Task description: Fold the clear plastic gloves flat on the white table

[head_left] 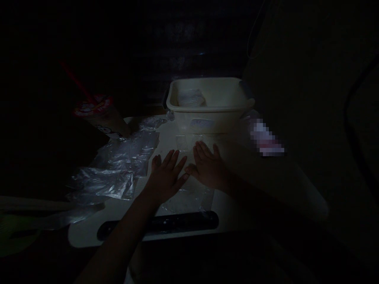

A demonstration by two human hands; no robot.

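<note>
Both hands lie flat, palms down, on a clear plastic bag (186, 200) on the pale tabletop (164, 136). My left hand (166, 179) has its fingers stretched forward, the thumb pointing right. My right hand (209, 165) is beside it with fingers spread, its thumb close to the left one. Beyond the fingertips a small clear piece (181, 142) of the plastic shows. Left of my left hand lies a loose pile of clear plastic bags (115, 181). The scene is very dark, so what is inside the bag under my hands cannot be made out.
A cream plastic basin (210, 118) stands at the back, with some clear packets (191, 98) inside. At the left is a drink cup (103, 122) with a red straw (77, 81). A black strip (177, 223) runs along the near table edge. A blurred item (266, 138) lies at right.
</note>
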